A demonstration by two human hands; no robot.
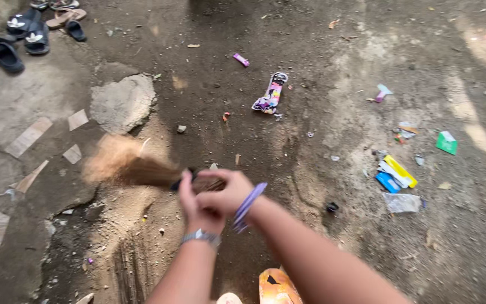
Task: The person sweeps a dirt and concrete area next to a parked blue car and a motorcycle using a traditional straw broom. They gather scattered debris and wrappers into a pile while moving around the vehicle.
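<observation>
Orange patterned sandal (277, 287) at 6 o'clock, under your arms | your left hand (196, 209) and right hand (227, 191), both clenched on blurred straw-coloured grass broom (127, 163), bristles sweeping toward 9 o'clock | torn colourful snack wrapper (271, 94) at 12 o'clock on bare dirt ground (310, 67).

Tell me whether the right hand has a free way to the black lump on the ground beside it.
Probably not as things stand: the right hand is wrapped with the left hand around the broom. The ground to the black lump lies bare, though.
</observation>
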